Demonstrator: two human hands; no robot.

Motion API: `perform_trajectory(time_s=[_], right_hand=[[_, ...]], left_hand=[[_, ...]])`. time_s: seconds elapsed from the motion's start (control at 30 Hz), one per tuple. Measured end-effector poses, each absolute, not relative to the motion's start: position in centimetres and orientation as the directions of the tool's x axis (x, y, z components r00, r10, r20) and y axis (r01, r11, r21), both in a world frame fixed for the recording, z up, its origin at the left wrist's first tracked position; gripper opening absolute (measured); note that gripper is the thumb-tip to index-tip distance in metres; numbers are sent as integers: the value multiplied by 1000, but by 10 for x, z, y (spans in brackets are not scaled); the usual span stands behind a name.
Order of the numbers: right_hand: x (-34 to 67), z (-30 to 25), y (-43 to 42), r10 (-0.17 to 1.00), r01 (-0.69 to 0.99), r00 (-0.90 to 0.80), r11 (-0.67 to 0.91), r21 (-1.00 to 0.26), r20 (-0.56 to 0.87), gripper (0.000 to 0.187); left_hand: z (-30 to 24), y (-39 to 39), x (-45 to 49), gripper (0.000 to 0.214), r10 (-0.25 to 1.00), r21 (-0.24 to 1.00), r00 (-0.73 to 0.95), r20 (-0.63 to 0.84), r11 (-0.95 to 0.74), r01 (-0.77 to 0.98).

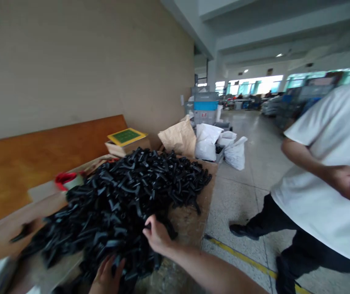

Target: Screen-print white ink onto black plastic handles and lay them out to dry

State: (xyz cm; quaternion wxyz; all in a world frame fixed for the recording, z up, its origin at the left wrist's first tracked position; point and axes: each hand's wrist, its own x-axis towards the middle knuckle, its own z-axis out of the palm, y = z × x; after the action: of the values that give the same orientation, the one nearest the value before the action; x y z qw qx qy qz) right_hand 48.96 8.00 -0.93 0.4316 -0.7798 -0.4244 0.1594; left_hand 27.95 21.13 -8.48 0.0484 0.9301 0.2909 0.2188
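While my right grip (158, 236) is pinching black part (147, 226), left grip (107, 274) is resting in pile (126, 183), hold unclear; parts lying loose on surface (190, 220), probably interlocking, so tugging is risking spill onto floor (236, 196).

One heap of black parts (132, 190), one brown bag (178, 137), three white sacks (207, 142)

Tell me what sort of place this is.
Probably a factory floor or workshop: a big heap of black parts on a table, stacked bins, and filled white sacks beyond.
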Motion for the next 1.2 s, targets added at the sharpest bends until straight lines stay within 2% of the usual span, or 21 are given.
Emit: perform_trajectory(time_s=[0.07, 0.13, 0.23, 0.3, 0.5, 0.6, 0.7, 0.87, 1.0, 1.1, 1.2], right_hand=[[488, -10, 68, 786, 423, 613, -236, -875, 84, 34], [490, -15, 57, 797, 291, 603, -165, -942, 47, 38], [490, -25, 42, 848, 119, 527, -134, -984, -52, 42], [484, -31, 30, 860, 86, 507, -113, -990, -54, 42], [420, -47, -7, 866, 208, 499, -85, -975, 31, 33], [372, -52, -19, 912, 360, 405, -95, -928, 64, 26], [323, -49, -22, 943, 531, 304, -52, -846, 133, 22], [246, -35, 3, 965, 678, 40, 164, -716, 260, 25], [194, -26, 48, 914, 693, -234, 397, -602, 332, 28], [167, -27, 79, 870, 696, -396, 494, -522, 295, 24], [152, -33, 95, 849, 733, -478, 527, -429, 227, 20]], left_hand=[[-69, 181, 276, 30, 663, 339, 675, 325, -748, 571], [-51, 153, 271, 31, 797, 468, 523, 301, -601, 647], [-27, 115, 250, 37, 849, 568, 479, 225, -513, 643], [-17, 88, 223, 36, 853, 605, 491, 179, -489, 629], [-15, 15, 95, 30, 881, 633, 448, 149, -433, 641], [-20, -16, 29, 28, 914, 636, 376, 155, -383, 670], [-20, -45, -20, 28, 948, 659, 303, 101, -292, 693], [-22, -78, -55, 30, 985, 703, 170, 0, -121, 701], [-25, -87, -54, 29, 994, 752, 106, -9, -63, 656], [-23, -89, -47, 30, 998, 791, 56, -24, -15, 612], [-20, -93, -41, 32, 999, 826, -8, -52, 47, 562]])
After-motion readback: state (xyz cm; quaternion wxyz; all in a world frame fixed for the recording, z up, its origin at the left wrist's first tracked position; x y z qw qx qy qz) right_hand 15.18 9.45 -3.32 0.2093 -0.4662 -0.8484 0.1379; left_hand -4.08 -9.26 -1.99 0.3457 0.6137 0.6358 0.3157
